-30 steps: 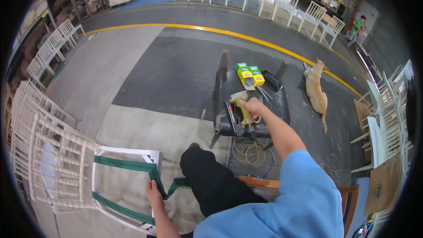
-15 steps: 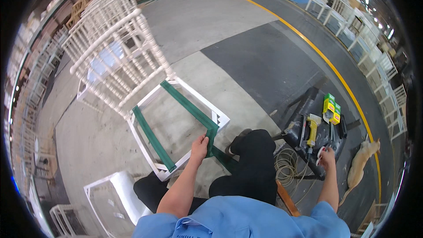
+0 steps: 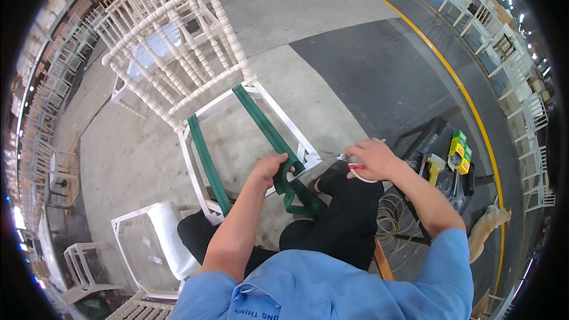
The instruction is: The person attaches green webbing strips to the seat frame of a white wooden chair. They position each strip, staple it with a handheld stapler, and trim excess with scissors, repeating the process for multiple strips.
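A white chair with a spindle back [image 3: 228, 29] stands in front of me, its seat frame [image 3: 278, 109] open in the middle. Two green webbing straps run across it, one on the left [image 3: 207, 163] and one on the right [image 3: 261, 120]. My left hand [image 3: 269, 170] is closed on the right strap close to the frame's near right corner; the loose end [image 3: 311, 200] hangs toward my leg. My right hand [image 3: 374, 159] grips scissors [image 3: 356, 166] with red-and-white handles, above my right knee. Their blades point toward the strap and are apart from it.
On my right a black stool [image 3: 424, 136] carries a yellow staple gun [image 3: 435, 167] and green-and-yellow boxes [image 3: 460, 149]. A coiled hose [image 3: 388, 219] lies beside it. A tan animal [image 3: 487, 225] rests on the floor. Another white chair [image 3: 169, 240] lies at my left; more chairs line both sides.
My right hand has come from the stool, bringing the scissors left toward the chair. My left hand has folded the strap at the frame's corner, and the view has shifted slightly.
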`<state>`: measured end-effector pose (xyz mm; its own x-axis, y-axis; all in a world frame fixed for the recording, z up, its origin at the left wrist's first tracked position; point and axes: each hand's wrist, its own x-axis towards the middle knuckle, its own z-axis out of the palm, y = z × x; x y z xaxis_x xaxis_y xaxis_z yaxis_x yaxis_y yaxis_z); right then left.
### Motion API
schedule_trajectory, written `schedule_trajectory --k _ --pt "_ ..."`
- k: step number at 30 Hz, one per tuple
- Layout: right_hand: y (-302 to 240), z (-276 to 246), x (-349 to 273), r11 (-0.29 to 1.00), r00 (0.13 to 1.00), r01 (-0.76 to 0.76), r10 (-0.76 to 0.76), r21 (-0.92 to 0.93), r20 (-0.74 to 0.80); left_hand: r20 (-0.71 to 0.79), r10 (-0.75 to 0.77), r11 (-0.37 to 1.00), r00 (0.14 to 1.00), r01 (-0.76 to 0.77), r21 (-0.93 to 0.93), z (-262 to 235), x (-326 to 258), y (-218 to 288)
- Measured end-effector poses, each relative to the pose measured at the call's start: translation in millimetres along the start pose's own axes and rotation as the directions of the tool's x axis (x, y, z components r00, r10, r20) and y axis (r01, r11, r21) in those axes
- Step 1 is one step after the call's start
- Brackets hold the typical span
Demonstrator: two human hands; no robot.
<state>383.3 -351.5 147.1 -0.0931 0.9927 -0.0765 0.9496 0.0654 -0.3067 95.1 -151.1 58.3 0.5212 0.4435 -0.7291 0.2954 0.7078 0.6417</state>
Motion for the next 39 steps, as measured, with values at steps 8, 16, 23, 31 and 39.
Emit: schedule_trajectory --k 8,16,23,31,39 --pt "14.1 56.2 81.3 0.949 0.907 0.308 -0.27 -0.07 0.323 0.065 0.038 0.996 0.997 -0.033 -0.087 4.6 -16.0 7.5" --pt "10.9 80.5 101.1 0.908 0.87 0.418 -0.402 0.005 0.284 0.052 0.08 0.992 0.995 -0.075 -0.097 11.4 -23.3 -3.2" --pt "13.8 51.8 22.8 0.996 1.0 -0.012 0.011 0.085 0.007 -0.017 0.218 0.969 0.976 -0.218 -0.115 -26.1 -53.0 -39.8" --pt "5.5 30.7 -16.5 0.999 1.0 -0.029 0.028 -0.041 -0.007 -0.024 0.175 0.958 0.984 -0.176 -0.226 -12.7 -27.6 -29.6" --pt "-16.4 78.1 68.0 0.982 0.967 0.171 -0.152 -0.08 0.205 -0.042 0.204 0.933 0.978 -0.207 -0.294 -8.0 -39.8 -32.1"
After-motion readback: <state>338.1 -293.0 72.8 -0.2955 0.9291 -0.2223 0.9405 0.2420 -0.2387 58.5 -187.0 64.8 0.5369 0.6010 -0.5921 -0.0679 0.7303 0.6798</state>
